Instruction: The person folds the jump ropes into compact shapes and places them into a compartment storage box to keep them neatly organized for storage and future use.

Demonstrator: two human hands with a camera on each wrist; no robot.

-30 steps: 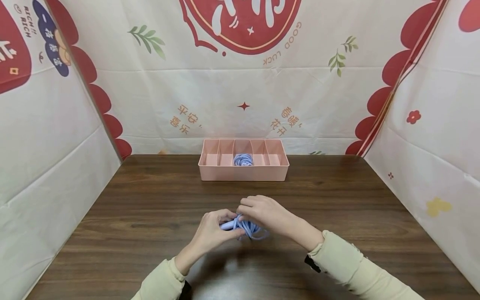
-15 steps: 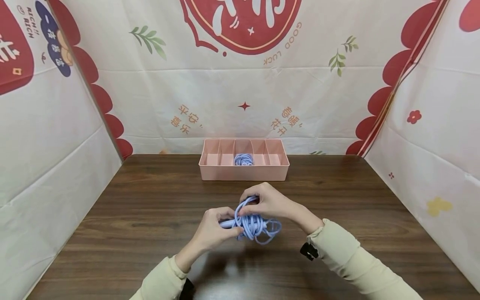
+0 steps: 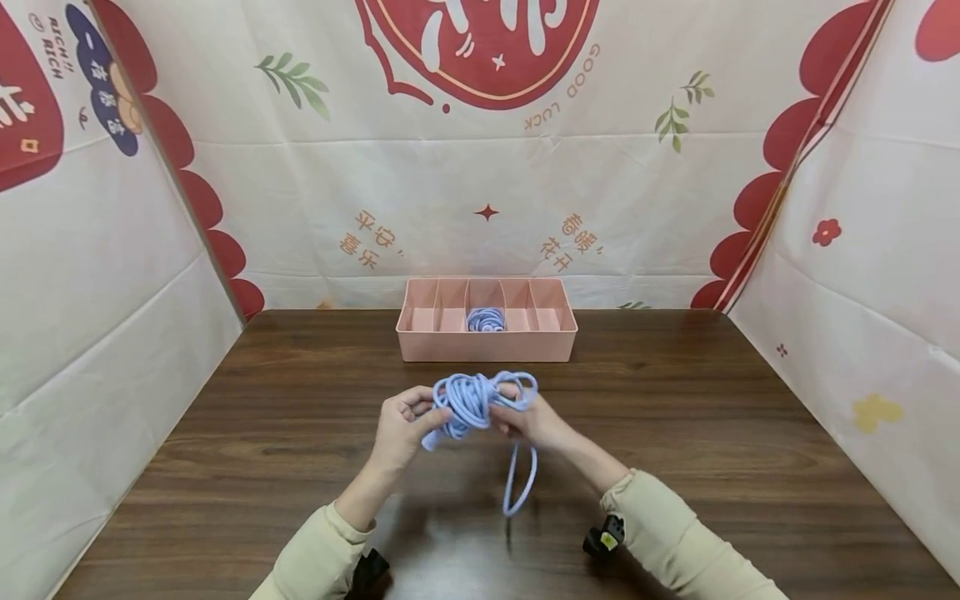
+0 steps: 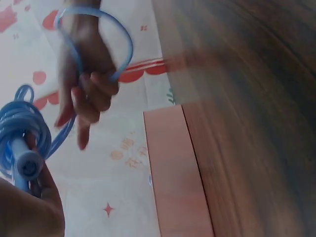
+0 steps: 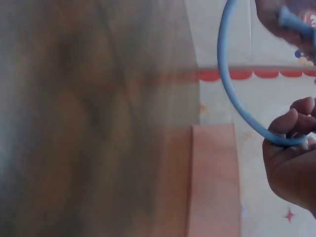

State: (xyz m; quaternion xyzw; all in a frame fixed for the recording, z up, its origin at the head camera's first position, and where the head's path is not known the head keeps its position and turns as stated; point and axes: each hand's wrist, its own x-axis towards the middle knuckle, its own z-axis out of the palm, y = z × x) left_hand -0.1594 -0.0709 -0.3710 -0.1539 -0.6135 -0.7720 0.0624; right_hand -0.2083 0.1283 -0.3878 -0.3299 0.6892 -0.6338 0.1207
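Observation:
A light blue jump rope (image 3: 467, 398), its cord wound into a bundle, is held above the table between both hands. My left hand (image 3: 396, 435) grips it from the left, thumb across the front. A handle's round end (image 4: 28, 164) pokes out of the coils in the left wrist view. On the other side my right hand (image 3: 546, 423) holds a length of cord in curled fingers, partly behind the coils. Below that hand dangles a cord loop (image 3: 510, 496), which arcs large as the blue cord (image 5: 224, 64) in the right wrist view.
A pink box (image 3: 487, 347) with several compartments stands at the table's back edge. Its middle compartment holds another coiled blue cord (image 3: 486, 320). Printed white cloth (image 3: 420, 179) encloses the brown wooden table (image 3: 285, 400) at the back and sides.
The rope bundle has risen and tilted, its handle end now pointing down-left. Both hands moved with it; my right hand went from above the coils to their right side, and a loop hangs down.

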